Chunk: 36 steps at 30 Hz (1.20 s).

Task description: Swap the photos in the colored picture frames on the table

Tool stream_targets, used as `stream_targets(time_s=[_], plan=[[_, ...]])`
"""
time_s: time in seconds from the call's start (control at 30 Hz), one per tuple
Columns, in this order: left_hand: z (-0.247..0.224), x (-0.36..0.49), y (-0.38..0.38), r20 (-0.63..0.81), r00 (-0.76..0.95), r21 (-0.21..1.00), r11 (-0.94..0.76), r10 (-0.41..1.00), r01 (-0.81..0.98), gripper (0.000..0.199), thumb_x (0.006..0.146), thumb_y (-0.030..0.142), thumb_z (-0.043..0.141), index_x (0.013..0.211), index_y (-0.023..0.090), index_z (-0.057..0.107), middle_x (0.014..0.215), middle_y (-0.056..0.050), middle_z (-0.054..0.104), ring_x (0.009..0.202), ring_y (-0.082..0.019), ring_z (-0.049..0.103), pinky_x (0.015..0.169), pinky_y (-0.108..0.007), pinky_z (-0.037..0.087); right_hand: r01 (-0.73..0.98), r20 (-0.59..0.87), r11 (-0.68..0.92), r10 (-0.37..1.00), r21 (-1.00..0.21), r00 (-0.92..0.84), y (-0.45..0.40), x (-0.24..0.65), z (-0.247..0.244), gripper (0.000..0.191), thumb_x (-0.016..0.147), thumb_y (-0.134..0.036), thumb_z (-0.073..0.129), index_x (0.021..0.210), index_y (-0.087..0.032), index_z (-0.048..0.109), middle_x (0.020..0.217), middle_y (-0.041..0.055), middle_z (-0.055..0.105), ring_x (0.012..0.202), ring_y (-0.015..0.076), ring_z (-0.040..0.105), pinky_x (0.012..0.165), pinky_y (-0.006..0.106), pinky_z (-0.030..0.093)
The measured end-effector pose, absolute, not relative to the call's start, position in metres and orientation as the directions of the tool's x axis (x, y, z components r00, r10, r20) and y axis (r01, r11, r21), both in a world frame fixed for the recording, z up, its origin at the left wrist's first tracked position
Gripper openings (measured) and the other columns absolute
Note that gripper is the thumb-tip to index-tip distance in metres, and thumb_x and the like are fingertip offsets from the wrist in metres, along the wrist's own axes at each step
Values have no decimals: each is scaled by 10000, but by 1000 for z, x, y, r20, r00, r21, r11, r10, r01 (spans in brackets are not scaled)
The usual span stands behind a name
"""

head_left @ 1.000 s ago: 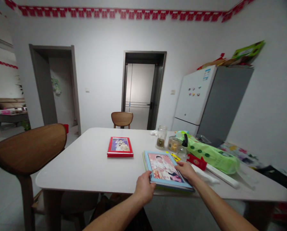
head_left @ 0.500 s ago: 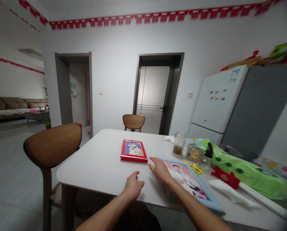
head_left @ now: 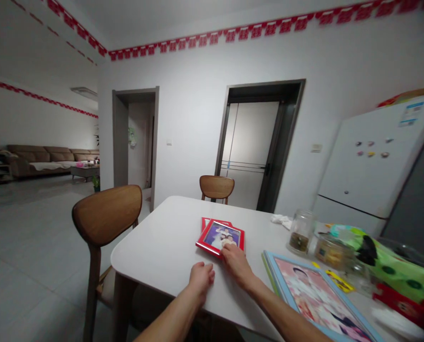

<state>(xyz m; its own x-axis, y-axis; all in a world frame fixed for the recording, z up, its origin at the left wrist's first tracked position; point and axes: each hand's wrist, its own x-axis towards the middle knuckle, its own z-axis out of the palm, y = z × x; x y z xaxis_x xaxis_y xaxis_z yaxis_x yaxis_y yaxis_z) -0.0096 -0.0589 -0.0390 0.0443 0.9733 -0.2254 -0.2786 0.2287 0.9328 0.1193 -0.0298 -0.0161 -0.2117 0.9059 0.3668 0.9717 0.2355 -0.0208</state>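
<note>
Count: 2 red frames [head_left: 216, 234], 1 blue frame [head_left: 313, 289], 2 hands [head_left: 201, 277], 1 surface [head_left: 162, 242], 2 wooden chairs [head_left: 108, 214], 2 doorways [head_left: 120, 137], 2 wall switches [head_left: 316, 148], 1 fridge [head_left: 361, 173]. Glass jars [head_left: 300, 232]: at least 2, exact number unclear.

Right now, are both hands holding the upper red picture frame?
No, only the right hand grips the upper red picture frame; the left hand is apart from it.
</note>
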Motion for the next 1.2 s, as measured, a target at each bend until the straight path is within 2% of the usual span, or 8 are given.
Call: stream_targets(time_s=[0.17,0.4,0.53,0.63,0.77,0.9,1.07,1.2], plan=[[-33,3,-66,-262,63,870,264,963,-416,188,631,246,638,635,151,476,447,85,401,395,-56,439,447,-165,338,986,398,161,907,-36,-133,-46,113,-26,461,692,-200,473,1149,-152,438,1185,114,465,1079,246,387,857,342,300],[-28,0,-66,-224,44,825,214,974,-523,181,671,292,605,683,130,525,569,-8,556,505,-125,550,518,-239,423,957,458,256,873,-137,-168,-68,113,-34,458,637,-74,389,1075,-119,515,1144,128,515,1077,245,419,930,387,278],[-20,-1,-77,-74,-42,812,36,996,-583,173,717,220,540,873,146,535,865,-56,619,778,-163,591,687,-250,446,869,528,381,832,-315,-172,-102,102,-36,459,612,-105,415,1050,-169,536,1159,106,510,1098,244,416,954,424,268],[-9,-9,-94,14,-71,829,-51,997,-556,220,682,156,553,901,133,545,880,-59,630,826,-197,584,727,-267,443,705,508,414,857,-577,-88,-124,91,-23,451,606,-177,480,1054,-194,531,1206,87,473,1135,240,387,973,419,258],[14,-26,-125,252,32,944,-239,967,-229,225,677,148,547,896,125,590,847,-60,647,823,-223,580,746,-283,438,179,256,238,963,-955,81,-145,86,12,565,680,-406,488,1204,-226,378,1225,84,456,1108,220,427,902,390,354],[27,-36,-153,461,275,853,-507,844,126,383,718,109,470,1086,199,523,987,-37,611,900,-206,550,824,-276,403,-278,65,95,991,-956,115,-157,95,39,594,718,-540,400,1235,-261,309,1147,83,526,965,219,540,726,363,464],[13,-35,-165,468,477,669,-651,744,359,520,736,85,425,1225,260,387,1245,-31,434,1115,-230,405,948,-319,309,-317,-13,0,999,-948,39,-165,114,35,449,696,-441,496,1079,-207,491,940,66,641,808,202,607,658,308,491],[-6,-34,-169,401,584,572,-691,706,443,529,728,65,406,1227,239,380,1271,-56,401,1150,-219,368,968,-335,292,-282,-76,-74,997,-957,-3,-165,124,14,394,640,-277,561,1023,-189,527,894,66,658,783,205,618,651,298,492]])
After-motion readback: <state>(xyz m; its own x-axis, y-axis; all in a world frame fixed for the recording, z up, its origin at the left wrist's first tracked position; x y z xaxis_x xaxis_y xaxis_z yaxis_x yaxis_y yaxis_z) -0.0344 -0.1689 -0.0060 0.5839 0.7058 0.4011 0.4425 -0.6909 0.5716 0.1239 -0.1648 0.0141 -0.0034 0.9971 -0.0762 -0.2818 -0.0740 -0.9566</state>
